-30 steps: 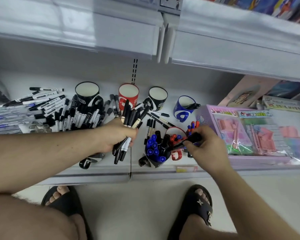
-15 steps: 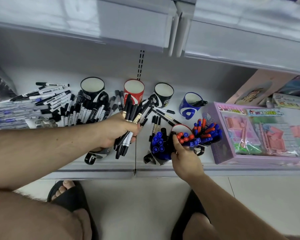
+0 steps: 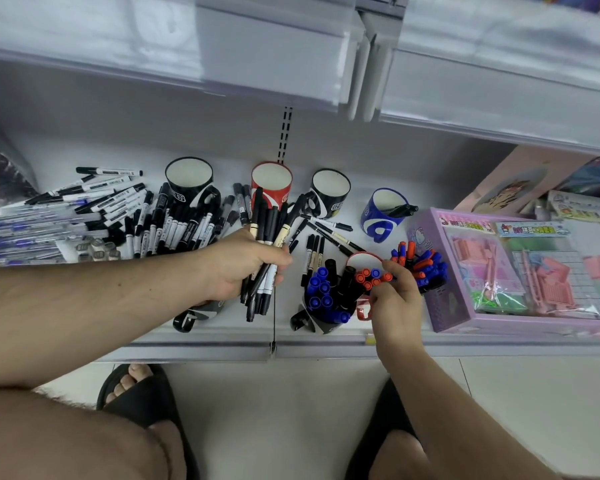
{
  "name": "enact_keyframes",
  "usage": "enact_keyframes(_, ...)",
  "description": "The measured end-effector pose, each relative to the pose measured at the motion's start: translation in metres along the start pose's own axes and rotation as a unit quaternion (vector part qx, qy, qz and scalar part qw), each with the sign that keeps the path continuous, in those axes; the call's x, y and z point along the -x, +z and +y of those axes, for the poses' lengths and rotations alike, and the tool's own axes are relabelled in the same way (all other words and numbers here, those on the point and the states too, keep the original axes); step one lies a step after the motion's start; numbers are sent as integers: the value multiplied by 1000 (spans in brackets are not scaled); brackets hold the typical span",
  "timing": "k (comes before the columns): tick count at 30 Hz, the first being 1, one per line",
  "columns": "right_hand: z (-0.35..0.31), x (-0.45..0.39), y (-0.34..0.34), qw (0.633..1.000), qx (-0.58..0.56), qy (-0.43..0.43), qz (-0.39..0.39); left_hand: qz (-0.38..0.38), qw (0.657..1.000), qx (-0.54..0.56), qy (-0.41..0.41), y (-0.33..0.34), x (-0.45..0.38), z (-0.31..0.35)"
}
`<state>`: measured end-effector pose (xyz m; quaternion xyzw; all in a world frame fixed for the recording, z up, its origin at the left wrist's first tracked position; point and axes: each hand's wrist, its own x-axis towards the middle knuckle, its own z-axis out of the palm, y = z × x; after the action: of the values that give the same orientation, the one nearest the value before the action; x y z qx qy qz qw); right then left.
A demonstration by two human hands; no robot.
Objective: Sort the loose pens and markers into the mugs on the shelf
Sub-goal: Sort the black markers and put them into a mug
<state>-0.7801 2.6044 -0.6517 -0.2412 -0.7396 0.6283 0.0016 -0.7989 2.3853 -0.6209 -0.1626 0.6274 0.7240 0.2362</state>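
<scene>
White shelf [image 3: 201, 344] under an overhanging upper shelf; pale floor tiles below, two black sandals showing. Purple stationery box [image 3: 451, 317] at the right end of the shelf.

Loose pile of black-and-white markers [image 3: 174, 226] covers the left half of the shelf, with clear blue pens [image 3: 18, 233] further left. More loose black pens [image 3: 314, 252] lie near the middle.

Back row of mugs: black mug [image 3: 189, 180], red mug [image 3: 271, 183], second black mug [image 3: 330, 190], all apparently empty; blue mug [image 3: 381, 213] with one dark marker leaning out. Front row: dark mug [image 3: 321, 317] packed with blue- and black-capped markers; beside it a red-and-white mug [image 3: 364, 268] holding red-capped markers; right of that a dark cup [image 3: 430, 282] of mixed red and blue caps.

Left hand [image 3: 236, 268] is clenched round a bundle of black pens [image 3: 267, 258], held just above the shelf. Right hand [image 3: 394, 299] has fingers curled at the red caps, pinching or seating one; exact grip unclear.

Step, as judged: colour-sorting into front mugs, well under way, big pile left. Next move likely calls for dropping the bundle upright into an empty back mug without tipping it.
</scene>
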Motion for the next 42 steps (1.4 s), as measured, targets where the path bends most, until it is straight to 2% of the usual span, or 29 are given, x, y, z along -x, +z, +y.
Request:
enact_keyframes(2, -6, 8, 14, 999, -19, 4, -35, -9, 1000, 8, -1, 1, -3, -1)
enact_keyframes(5, -21, 18, 32, 994, -39, -5, -103, -19, 999, -37, 15, 0, -5, -6)
enact_keyframes(10, -46, 33, 51, 971, -17, -27, -238, -152, 979, -106, 83, 1, 5, -12)
enact_keyframes(13, -51, 37, 59, 962, 9, -46, -268, -189, 975, -81, 85, -5, 13, -10)
enact_keyframes(17, -51, 37, 69, 948, 35, -67, -310, -218, 975, -22, 38, -23, 21, -11)
enact_keyframes(21, -48, 38, 85, 946, 35, -45, -320, -195, 980, -2, 31, -36, 26, -18)
enact_keyframes(27, -46, 36, 100, 953, 28, 25, -300, -93, 995, 30, 0, -50, 28, -26)
enact_keyframes(30, -47, 37, 106, 950, 2, 37, -309, -77, 995, 56, -33, -55, 28, -26)
enact_keyframes(32, -45, 36, 110, 954, 8, 28, -299, -93, 993, 63, -35, -57, 29, -25)
enact_keyframes(34, -46, 30, 113, 968, 28, 11, -248, -102, 992, 62, -35, -58, 30, -24)
enact_keyframes(37, -55, 18, 114, 983, 4, -6, -182, -71, 997, 30, -9, -58, 30, -26)
enact_keyframes(39, -57, 20, 117, 980, -3, -22, -200, -25, 999, -12, 21, -60, 26, -30)
enact_keyframes(42, -50, 33, 124, 956, 76, -79, -270, 1, 997, -54, 63, -60, 24, -31)
